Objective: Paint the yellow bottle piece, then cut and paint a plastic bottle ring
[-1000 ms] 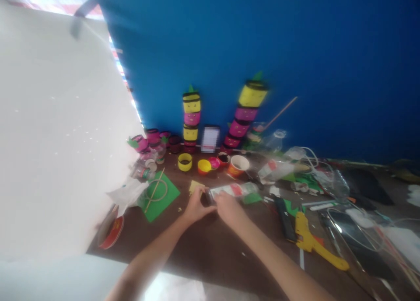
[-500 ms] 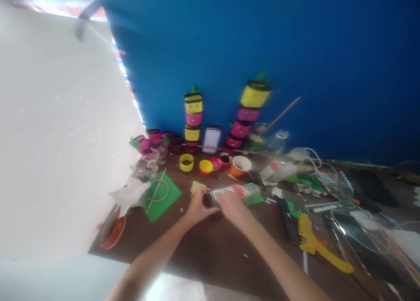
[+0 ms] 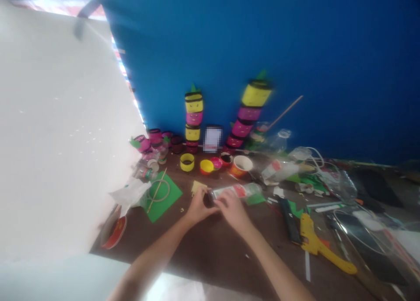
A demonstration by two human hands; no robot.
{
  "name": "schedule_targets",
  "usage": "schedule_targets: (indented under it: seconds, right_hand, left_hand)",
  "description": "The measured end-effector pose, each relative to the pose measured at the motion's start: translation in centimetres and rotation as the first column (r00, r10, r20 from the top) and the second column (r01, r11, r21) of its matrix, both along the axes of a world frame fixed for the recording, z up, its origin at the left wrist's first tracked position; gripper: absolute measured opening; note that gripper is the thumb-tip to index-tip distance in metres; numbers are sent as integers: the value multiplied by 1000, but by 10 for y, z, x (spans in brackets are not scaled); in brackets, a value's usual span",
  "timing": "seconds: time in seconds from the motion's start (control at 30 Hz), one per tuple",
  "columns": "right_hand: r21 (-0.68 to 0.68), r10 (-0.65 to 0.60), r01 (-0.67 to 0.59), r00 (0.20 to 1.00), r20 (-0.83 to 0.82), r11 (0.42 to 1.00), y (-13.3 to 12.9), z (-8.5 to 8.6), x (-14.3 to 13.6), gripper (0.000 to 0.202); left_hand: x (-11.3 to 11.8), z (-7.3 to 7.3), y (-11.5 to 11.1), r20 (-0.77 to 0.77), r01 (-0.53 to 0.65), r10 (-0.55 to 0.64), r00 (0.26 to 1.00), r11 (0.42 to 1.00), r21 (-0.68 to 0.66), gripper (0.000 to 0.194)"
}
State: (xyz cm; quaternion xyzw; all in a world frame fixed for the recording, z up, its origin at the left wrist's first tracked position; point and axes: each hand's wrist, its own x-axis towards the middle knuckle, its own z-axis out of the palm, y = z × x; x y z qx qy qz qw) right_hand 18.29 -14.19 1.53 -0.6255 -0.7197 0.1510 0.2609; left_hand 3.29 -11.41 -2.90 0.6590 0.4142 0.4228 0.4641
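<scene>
"Nearest me, what's there?"

"The brown tabletop (image 3: 226, 257). Its front edge slants across the bottom of view, and a broad stretch of the surface lies between the forearms, room enough to shift either arm sideways."

"And at the sides?"

"On the right, a yellow glue gun (image 3: 313, 241) lies beside a long black object (image 3: 290, 222), well apart from the hands. On the left, a red-sided tub (image 3: 118, 235) lies tilted right at the table's edge."

"The hands?"

"The left hand (image 3: 197, 208) grips the dark left end of a clear bottle (image 3: 239, 190), thumb and fingers curved around it. The right hand (image 3: 231, 206) has its fingers bent against the bottle's near side; whether they pinch, I can't tell."

"Where does the bottle lie?"

"On its side, mid-table. A yellow scrap (image 3: 198, 187) sits just beyond the left fingers, the green sheet (image 3: 174, 192) farther left."

"Past that?"

"A yellow ring (image 3: 187, 166) and a paper cup (image 3: 241, 168), then two stacks at the back edge: one upright (image 3: 194, 118), one leaning right (image 3: 248, 113), before the blue wall (image 3: 229, 38)."
</scene>
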Motion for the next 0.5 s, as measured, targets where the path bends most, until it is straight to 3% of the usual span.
schedule_targets:
  seconds: [0.33, 0.5]
  right_hand:
    - [8, -113, 113, 989, 94, 994, -4, -16, -9, 15]
    - [46, -177, 174, 981, 75, 984, 0, -14, -6, 19]
  left_hand:
    - [0, -3, 1, -16, -2, 2, 1000, 1000, 10, 53]
    - [-1, -1, 1, -16, -1, 0, 1000, 1000, -27, 55]
